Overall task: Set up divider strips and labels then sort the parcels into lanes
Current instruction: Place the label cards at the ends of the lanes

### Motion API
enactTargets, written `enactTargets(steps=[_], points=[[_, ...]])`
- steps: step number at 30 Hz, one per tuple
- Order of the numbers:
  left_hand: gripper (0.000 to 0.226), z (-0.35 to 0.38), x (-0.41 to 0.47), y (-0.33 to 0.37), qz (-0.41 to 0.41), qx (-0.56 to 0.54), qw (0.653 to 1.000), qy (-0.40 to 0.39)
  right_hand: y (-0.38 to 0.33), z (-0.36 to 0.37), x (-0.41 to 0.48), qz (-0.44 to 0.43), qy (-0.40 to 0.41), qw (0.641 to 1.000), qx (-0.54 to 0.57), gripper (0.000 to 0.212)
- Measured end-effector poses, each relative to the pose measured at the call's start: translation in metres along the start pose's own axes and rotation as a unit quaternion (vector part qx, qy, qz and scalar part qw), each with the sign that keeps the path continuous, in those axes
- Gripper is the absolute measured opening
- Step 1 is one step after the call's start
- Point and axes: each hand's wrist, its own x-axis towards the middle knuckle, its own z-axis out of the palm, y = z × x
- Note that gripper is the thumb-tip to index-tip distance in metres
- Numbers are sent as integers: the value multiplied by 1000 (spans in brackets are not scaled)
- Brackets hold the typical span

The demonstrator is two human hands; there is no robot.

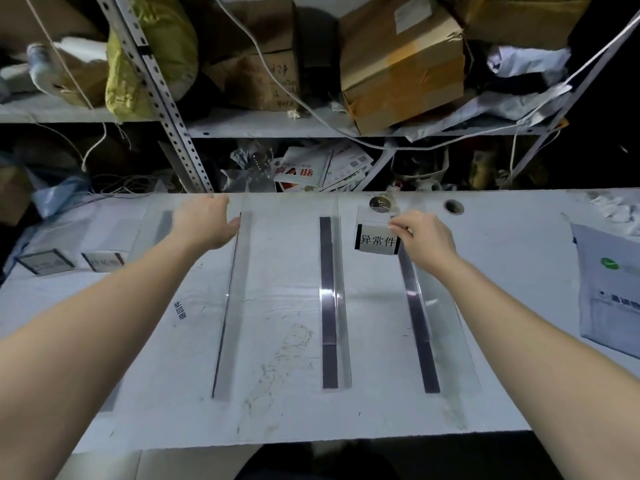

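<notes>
Three clear divider strips lie lengthwise on the white surface (284, 420), running near to far: a left strip (230, 306), a middle strip (330, 299) and a right strip (417, 317), the last two with dark bands. The left hand (207, 221) rests open at the far end of the left strip, fingers spread, touching its top and grasping nothing. The right hand (424, 239) pinches a label (377, 239) printed with black characters, holding it by its right edge at the far end of the right strip. Two more labels (45, 261) (104, 260) stand at the far left of the surface. A white parcel (609, 289) lies flat at the right edge.
</notes>
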Motion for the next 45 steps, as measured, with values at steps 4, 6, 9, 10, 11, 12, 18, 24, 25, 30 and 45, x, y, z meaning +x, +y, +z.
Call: enactTargets(steps=[4, 6, 9, 10, 11, 12, 18, 24, 25, 30, 45], points=[[56, 10, -16, 4, -47, -17, 998, -27, 22, 20, 9, -25, -78, 996, -22, 29], [57, 14, -25, 3, -71, -34, 996, -39, 27, 30, 12, -47, -93, 994, -16, 30], [56, 18, -39, 4, -94, -43, 993, -47, 36, 48, 16, -39, -108, 993, -33, 30], [56, 19, -44, 5, -98, -45, 993, -49, 40, 55, 17, -35, -112, 992, -40, 27], [56, 20, -49, 6, -103, -47, 992, -50, 44, 60, 18, -34, -116, 992, -44, 25], [56, 21, -54, 7, -108, -47, 992, -49, 48, 65, 19, -40, -119, 991, -51, 23], [55, 20, -77, -3, -139, -65, 987, -46, 56, 80, 20, -30, -160, 979, -127, 32], [57, 13, -101, -20, -158, -43, 985, -51, 57, 79, 16, -20, -178, 970, -162, 27], [58, 12, -105, -23, -163, -44, 984, -53, 48, 76, 16, -30, -168, 971, -167, 22], [59, 11, -128, -47, -172, -49, 982, -61, -34, 60, 14, -93, -136, 973, -164, 36], [52, 5, -169, -229, -113, -37, 993, -15, -309, 74, -19, -116, -129, 975, -139, 48]])
